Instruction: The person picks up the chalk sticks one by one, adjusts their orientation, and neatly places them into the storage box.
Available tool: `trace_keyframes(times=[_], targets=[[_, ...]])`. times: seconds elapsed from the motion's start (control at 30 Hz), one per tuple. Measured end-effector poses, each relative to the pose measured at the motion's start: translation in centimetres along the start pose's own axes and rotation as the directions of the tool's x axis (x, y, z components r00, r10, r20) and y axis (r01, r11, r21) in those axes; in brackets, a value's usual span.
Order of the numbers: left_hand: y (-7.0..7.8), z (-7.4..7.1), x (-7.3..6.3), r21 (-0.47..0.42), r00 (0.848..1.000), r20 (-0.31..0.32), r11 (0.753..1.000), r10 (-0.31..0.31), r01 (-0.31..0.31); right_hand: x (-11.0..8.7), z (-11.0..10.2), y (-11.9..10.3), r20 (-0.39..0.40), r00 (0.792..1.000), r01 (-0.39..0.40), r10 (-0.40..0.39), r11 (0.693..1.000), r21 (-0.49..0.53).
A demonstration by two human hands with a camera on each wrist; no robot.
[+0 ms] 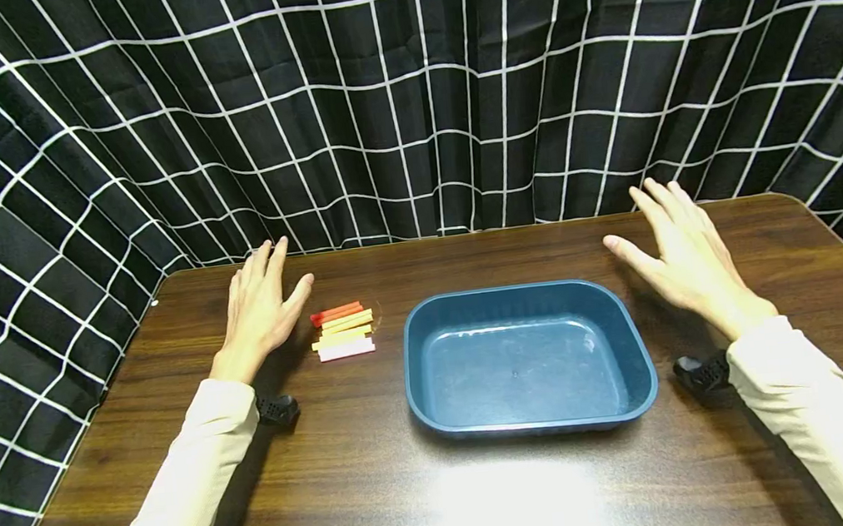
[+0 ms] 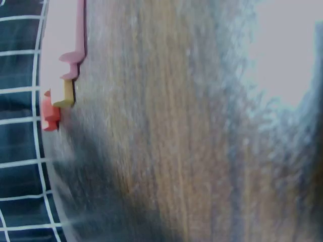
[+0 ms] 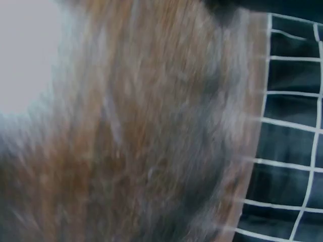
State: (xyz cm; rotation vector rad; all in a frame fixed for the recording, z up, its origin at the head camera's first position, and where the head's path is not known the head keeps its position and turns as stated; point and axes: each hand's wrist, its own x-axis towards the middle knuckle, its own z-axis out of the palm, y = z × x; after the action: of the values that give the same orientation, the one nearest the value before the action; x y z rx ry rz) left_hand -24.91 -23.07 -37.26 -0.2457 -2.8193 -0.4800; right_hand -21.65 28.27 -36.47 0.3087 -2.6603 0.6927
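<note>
My left hand [image 1: 256, 311] hovers over the left side of the table, fingers extended and holding nothing. Just right of its thumb lies a small row of coloured sticks: red ones [image 1: 336, 313] at the back, yellow ones [image 1: 347, 333] in the middle and a pale pink one [image 1: 346, 350] in front. The left wrist view catches their notched ends, with the pink stick [image 2: 70, 35] nearest. A blue rectangular tub [image 1: 534, 426] stands to the right of the sticks, with nothing inside. Beyond its right side, my right hand [image 1: 684, 257] is spread with nothing in it.
The brown wooden table [image 1: 366, 485] has rounded back corners. Behind it and along the left hangs a black curtain [image 1: 408, 105] with a white grid. Bright glare shows on the tabletop in front of the tub. Dark wrist cameras sit below both wrists.
</note>
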Motion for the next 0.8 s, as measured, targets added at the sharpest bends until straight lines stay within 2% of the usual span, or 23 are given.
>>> trace_keyframes(times=[0.37, 0.8], targets=[[0.5, -0.3, -0.8, -0.041, 1.0, 0.008, 0.999, 0.03, -0.029, -1.2, 0.0, -1.2, 0.01, 1.0, 0.028, -0.029, 0.996, 0.09], [1.6, -0.6, -1.8, -0.066, 0.996, 0.039, 0.994, 0.086, -0.083, -2.4, -0.7, -2.8, 0.053, 0.999, -0.007, -0.002, 0.985, 0.173]])
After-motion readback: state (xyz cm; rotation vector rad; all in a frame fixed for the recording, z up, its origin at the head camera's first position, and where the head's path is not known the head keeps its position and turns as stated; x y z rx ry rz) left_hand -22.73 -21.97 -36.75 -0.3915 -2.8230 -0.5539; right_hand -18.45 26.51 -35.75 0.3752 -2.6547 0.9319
